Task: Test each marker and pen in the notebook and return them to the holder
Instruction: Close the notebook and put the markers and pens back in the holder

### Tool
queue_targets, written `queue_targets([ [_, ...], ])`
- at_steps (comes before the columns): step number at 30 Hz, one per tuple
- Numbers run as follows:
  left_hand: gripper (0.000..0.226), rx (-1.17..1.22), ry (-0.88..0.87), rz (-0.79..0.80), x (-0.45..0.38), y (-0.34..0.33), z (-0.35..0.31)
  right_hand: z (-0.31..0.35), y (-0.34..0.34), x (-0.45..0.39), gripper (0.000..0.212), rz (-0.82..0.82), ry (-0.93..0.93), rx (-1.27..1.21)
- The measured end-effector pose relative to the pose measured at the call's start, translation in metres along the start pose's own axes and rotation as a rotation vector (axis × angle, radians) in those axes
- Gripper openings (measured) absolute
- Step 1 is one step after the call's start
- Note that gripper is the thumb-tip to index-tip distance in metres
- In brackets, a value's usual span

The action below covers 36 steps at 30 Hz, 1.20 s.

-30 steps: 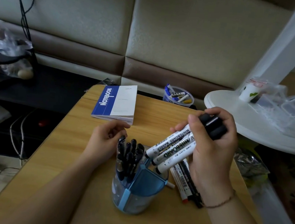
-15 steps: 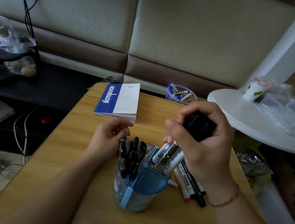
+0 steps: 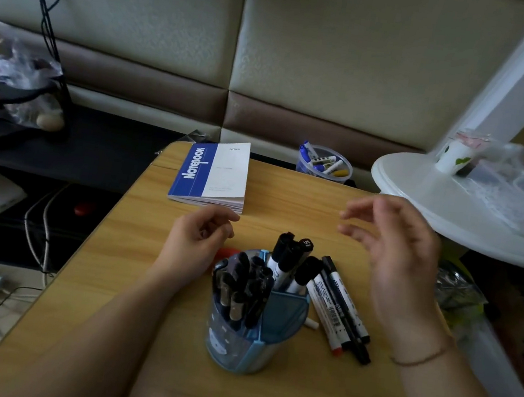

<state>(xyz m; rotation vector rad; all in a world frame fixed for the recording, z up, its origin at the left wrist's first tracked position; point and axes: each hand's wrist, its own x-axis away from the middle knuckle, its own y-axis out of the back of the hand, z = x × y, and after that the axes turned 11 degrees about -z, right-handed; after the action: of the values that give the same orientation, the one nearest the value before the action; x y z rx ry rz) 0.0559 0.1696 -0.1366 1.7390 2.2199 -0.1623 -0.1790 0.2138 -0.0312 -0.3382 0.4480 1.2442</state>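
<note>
1. We work at a wooden table (image 3: 145, 332) set against a padded wall.
2. Our right hand (image 3: 401, 258) hovers with fingers spread, empty; our left hand (image 3: 195, 246), loosely curled, rests empty by the blue holder (image 3: 282, 316).
3. The whiteboard markers (image 3: 285, 264) we gripped a second ago now stand in the holder's right compartment, so they are returned.
4. More smooth plastic markers (image 3: 336, 306) lie beside it near the table's right edge.
5. The paper notebook (image 3: 214, 172) lies closed at the far edge.
</note>
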Motion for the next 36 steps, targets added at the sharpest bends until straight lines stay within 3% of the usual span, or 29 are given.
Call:
queue_targets([
  [2,0.025,-0.004,-0.003,-0.002,0.0,0.0,0.0,-0.016,0.023,-0.014,0.008,0.031,-0.121,0.418],
  [4,0.024,-0.011,-0.014,-0.004,0.0,0.0,0.001,-0.038,0.041,-0.021,0.025,0.272,-0.28,0.884],
  [6,0.024,-0.025,-0.024,-0.001,-0.001,0.0,0.002,-0.053,0.047,-0.018,0.046,0.481,-0.401,1.065],
  [10,0.025,-0.037,-0.023,0.005,-0.001,-0.001,0.002,-0.057,0.038,-0.012,0.07,0.634,-0.398,1.104],
  [17,0.024,-0.034,-0.042,-0.014,0.0,0.001,0.001,-0.062,0.024,-0.012,0.092,0.685,-0.431,1.097],
  [20,0.02,0.031,-0.072,0.006,0.004,0.003,-0.008,-0.063,0.029,-0.013,0.09,0.653,-0.493,1.048],
  [22,0.024,0.144,-0.059,0.093,0.004,0.007,-0.021,-0.064,0.03,-0.013,0.084,0.625,-0.494,1.053],
  [28,0.077,0.281,0.005,0.549,0.0,0.019,-0.038,-0.067,0.025,-0.008,0.046,0.569,-0.447,1.111],
  [30,0.095,0.321,0.038,0.711,0.003,0.018,-0.043,-0.07,0.019,-0.002,0.051,0.537,-0.396,1.185],
  [32,0.108,0.316,-0.036,0.851,0.006,0.012,-0.051,-0.075,0.015,0.003,0.056,0.479,-0.354,1.221],
  [36,0.115,0.148,-0.127,0.897,0.006,0.011,-0.052,-0.082,0.024,0.005,0.058,0.336,-0.33,1.166],
])
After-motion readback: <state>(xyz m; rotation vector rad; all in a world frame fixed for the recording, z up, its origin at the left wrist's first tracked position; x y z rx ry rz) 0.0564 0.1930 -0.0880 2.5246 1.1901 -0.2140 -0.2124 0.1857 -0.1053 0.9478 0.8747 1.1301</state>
